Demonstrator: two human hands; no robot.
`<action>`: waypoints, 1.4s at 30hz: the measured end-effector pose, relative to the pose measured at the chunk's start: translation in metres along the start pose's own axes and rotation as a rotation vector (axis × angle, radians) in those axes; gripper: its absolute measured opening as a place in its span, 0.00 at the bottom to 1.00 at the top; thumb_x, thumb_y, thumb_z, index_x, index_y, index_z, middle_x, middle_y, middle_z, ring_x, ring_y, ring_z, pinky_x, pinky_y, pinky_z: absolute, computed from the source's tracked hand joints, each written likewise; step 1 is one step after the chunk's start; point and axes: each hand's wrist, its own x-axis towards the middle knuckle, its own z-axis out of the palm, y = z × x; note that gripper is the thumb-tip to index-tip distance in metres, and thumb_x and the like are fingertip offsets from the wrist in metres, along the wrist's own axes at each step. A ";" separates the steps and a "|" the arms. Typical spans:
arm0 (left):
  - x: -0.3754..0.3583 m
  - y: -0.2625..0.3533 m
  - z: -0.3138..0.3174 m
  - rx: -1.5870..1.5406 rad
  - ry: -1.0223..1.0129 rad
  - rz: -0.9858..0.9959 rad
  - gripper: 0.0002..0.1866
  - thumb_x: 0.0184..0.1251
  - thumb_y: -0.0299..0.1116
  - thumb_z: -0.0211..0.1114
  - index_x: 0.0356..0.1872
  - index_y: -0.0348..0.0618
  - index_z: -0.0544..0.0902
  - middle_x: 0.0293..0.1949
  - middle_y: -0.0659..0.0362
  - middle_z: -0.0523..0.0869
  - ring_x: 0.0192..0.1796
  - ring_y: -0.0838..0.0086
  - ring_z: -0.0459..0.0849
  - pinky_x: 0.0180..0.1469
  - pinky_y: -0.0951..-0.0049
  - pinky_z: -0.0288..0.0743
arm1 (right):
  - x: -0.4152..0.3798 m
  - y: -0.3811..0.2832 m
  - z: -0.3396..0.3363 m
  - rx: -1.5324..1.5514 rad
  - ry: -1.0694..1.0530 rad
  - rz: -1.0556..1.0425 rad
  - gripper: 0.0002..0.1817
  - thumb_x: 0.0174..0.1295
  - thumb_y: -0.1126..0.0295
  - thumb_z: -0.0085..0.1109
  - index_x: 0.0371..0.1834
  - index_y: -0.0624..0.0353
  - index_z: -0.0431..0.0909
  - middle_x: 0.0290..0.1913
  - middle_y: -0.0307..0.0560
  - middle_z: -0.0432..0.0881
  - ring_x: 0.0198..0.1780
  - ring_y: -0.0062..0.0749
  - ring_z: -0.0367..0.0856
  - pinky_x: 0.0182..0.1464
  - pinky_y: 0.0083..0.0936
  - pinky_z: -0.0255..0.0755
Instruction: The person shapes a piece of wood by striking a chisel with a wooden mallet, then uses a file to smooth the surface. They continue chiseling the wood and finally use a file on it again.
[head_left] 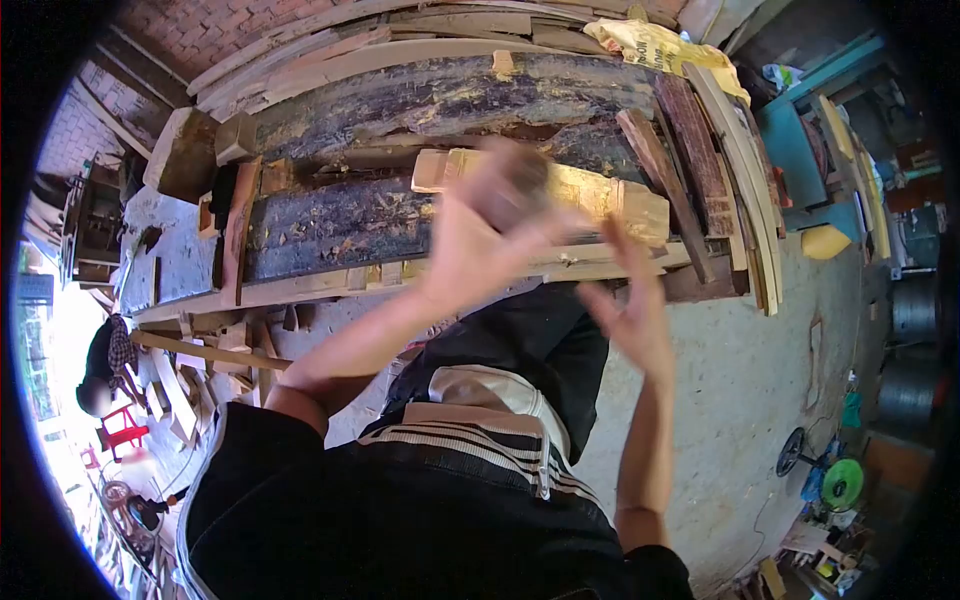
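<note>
My left hand (465,245) is blurred by motion over the bench, its fingers round a rounded brown object (515,185) that I cannot make out. Under and beside that object lies a pale, carved wooden piece (590,192), long and yellowish, flat across the dark, chip-strewn bench top (345,225). To the right, my right hand (630,310) is raised near the bench's front edge, close to the pale piece's right end. Its fingers are apart and nothing is in them.
Dark reddish boards (695,150) lie at the bench's right end, a wood block (183,150) at its left. A yellow sack (665,50) sits behind. Scrap wood (175,390) and a person (100,370) are at the left; a green fan (842,484) stands at the lower right.
</note>
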 end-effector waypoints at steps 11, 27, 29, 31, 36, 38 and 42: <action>-0.064 -0.020 0.075 0.185 -0.477 0.957 0.11 0.50 0.37 0.67 0.35 0.66 0.78 0.42 0.68 0.77 0.52 0.62 0.79 0.58 0.59 0.72 | -0.056 -0.009 0.028 0.753 0.078 0.573 0.23 0.78 0.61 0.47 0.69 0.62 0.72 0.51 0.40 0.79 0.49 0.22 0.76 0.54 0.19 0.70; -0.032 -0.101 -0.051 0.932 -0.520 0.536 0.49 0.40 0.61 0.81 0.69 0.64 0.74 0.66 0.50 0.70 0.70 0.50 0.67 0.68 0.35 0.58 | -0.037 -0.008 0.049 0.950 0.134 0.663 0.22 0.80 0.51 0.44 0.62 0.56 0.72 0.32 0.39 0.74 0.23 0.22 0.74 0.20 0.20 0.71; 0.010 -0.116 -0.077 1.154 -0.378 0.431 0.58 0.41 0.63 0.80 0.77 0.63 0.62 0.69 0.49 0.66 0.71 0.47 0.65 0.74 0.37 0.54 | -0.040 -0.002 0.057 0.931 0.069 0.690 0.21 0.77 0.57 0.52 0.65 0.58 0.69 0.29 0.38 0.72 0.23 0.20 0.73 0.21 0.20 0.70; 0.041 -0.133 -0.103 1.206 -0.389 0.392 0.60 0.42 0.64 0.79 0.79 0.63 0.58 0.70 0.49 0.68 0.69 0.45 0.69 0.75 0.38 0.53 | -0.050 0.004 0.068 0.679 -0.043 0.580 0.24 0.74 0.61 0.58 0.67 0.60 0.67 0.26 0.36 0.70 0.24 0.16 0.72 0.20 0.18 0.68; 0.041 -0.151 -0.107 1.278 -0.538 -0.016 0.57 0.42 0.62 0.80 0.76 0.59 0.63 0.64 0.49 0.76 0.69 0.52 0.71 0.74 0.51 0.60 | -0.060 0.007 0.092 0.177 -0.026 0.421 0.31 0.70 0.68 0.60 0.73 0.65 0.63 0.51 0.66 0.82 0.50 0.62 0.83 0.54 0.40 0.76; 0.020 -0.150 -0.107 1.301 -0.469 -0.002 0.56 0.40 0.61 0.81 0.74 0.56 0.67 0.62 0.51 0.76 0.67 0.54 0.72 0.69 0.48 0.64 | -0.057 0.002 0.099 0.141 0.027 0.339 0.31 0.69 0.68 0.60 0.73 0.64 0.63 0.53 0.67 0.81 0.53 0.62 0.82 0.55 0.42 0.75; -0.024 -0.143 -0.086 1.299 -0.281 -0.139 0.54 0.38 0.59 0.82 0.71 0.54 0.69 0.64 0.53 0.74 0.66 0.55 0.72 0.67 0.48 0.62 | -0.051 0.009 0.109 -0.010 0.008 0.216 0.32 0.68 0.70 0.60 0.75 0.56 0.64 0.43 0.63 0.81 0.44 0.62 0.82 0.46 0.48 0.77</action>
